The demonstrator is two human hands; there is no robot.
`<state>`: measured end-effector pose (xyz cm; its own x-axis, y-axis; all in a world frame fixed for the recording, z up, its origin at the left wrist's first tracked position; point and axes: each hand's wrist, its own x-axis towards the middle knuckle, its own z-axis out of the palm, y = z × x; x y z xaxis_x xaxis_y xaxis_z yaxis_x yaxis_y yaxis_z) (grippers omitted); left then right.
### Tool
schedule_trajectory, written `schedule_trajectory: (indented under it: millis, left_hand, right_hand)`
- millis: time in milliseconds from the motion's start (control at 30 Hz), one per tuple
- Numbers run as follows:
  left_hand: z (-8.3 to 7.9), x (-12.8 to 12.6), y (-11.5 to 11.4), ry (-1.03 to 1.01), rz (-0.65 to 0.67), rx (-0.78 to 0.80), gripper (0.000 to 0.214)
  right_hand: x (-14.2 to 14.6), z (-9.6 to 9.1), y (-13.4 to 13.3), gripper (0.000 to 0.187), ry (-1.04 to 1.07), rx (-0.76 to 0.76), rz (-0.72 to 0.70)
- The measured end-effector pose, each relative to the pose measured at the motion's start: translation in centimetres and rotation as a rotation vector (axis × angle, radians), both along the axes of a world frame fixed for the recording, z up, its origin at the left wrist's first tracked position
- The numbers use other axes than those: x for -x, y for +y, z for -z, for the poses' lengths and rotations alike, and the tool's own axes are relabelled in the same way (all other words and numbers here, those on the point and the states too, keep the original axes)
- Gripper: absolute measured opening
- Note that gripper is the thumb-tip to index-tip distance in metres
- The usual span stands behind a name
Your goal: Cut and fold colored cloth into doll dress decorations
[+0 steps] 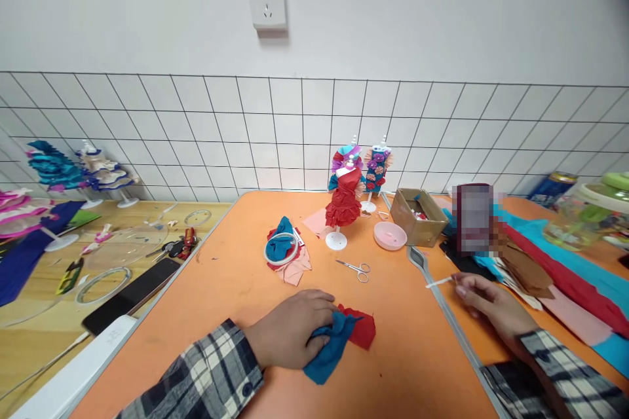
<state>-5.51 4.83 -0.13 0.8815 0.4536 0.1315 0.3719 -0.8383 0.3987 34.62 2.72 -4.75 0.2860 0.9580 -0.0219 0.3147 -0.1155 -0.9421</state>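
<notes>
My left hand (299, 327) is closed on a piece of blue fabric (329, 350), its thumb lying over the cloth. Partly under the blue cloth, a small red fabric piece (364, 328) rests on the orange tabletop (236, 366). On the right, my right hand (491, 304) pinches a thin white strip (439, 282), whose exact kind I cannot make out. Small scissors (354, 268) lie beyond my left hand. Near them, a white ring (282, 262) sits on blue and pink fabric scraps (293, 270).
A mini dress form in red ruffles (344, 203) stands at the back, with two others behind. Beside it are a pink dish (390, 236) and a cardboard box (419, 219). Fabric lengths (565, 262) and a phone (474, 218) are rightward; another phone (132, 296) lies left.
</notes>
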Motion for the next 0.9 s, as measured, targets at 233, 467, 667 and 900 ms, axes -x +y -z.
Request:
schedule_trajectory:
  millis: [233, 467, 667, 900]
  left_hand:
    - [-0.4, 0.3, -0.2, -0.051, -0.045, -0.015, 0.036]
    - [0.0, 0.0, -0.1, -0.107, -0.251, 0.094, 0.03]
    - [0.6, -0.6, 0.3, -0.271, -0.424, 0.11, 0.025]
    - [0.2, -0.8, 0.1, -0.294, -0.484, 0.103, 0.027]
  right_hand:
    - [2.1, -0.1, 1.1, 0.048, 0.088, 0.076, -0.079]
    - [5.7, -3.4, 3.3, 0.055, 0.14, 0.18, -0.381]
    - [15.8, -3.1, 3.7, 0.04, 0.525, 0.18, -0.595]
    - [20.4, -0.9, 2.4, 0.043, 0.658, 0.22, -0.58]
